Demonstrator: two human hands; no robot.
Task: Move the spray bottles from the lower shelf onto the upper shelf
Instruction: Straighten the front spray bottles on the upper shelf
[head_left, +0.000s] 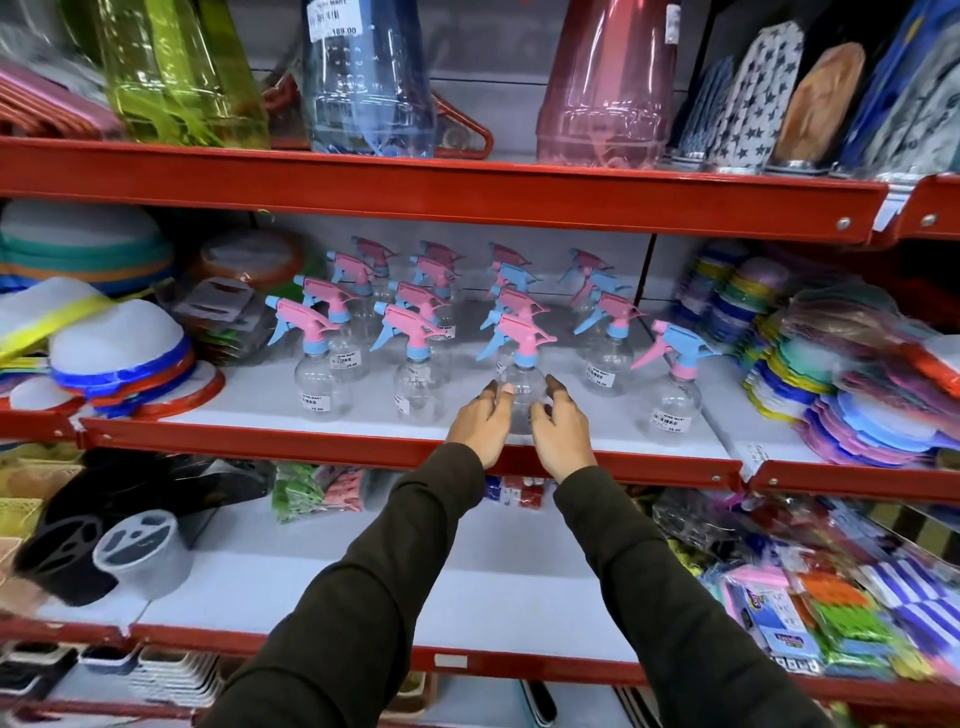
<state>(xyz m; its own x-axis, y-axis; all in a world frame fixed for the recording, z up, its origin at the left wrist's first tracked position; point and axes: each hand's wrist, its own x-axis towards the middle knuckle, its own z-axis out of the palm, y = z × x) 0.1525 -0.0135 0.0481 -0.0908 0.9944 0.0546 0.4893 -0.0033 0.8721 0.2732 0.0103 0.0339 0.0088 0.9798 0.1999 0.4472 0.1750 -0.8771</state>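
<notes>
Several clear spray bottles with pink and blue trigger heads stand in rows on the middle white shelf (311, 442), which has a red front rim. My left hand (480, 422) and my right hand (562, 434) cup the front bottle of the third row (521, 387) from either side, fingers curled against its clear body. That bottle stands upright on the shelf near the front edge. Another bottle (672, 400) stands alone to the right, and one (319, 384) heads the leftmost row. The shelf below (291, 582) holds no spray bottles that I can see.
The top shelf (415, 193) carries large green, blue and pink plastic bottles. Stacked mesh covers (122, 353) crowd the left of the middle shelf, and stacked coloured plates (852, 415) the right. On the shelf below, black and grey holders (140, 551) sit left and packets (810, 608) right.
</notes>
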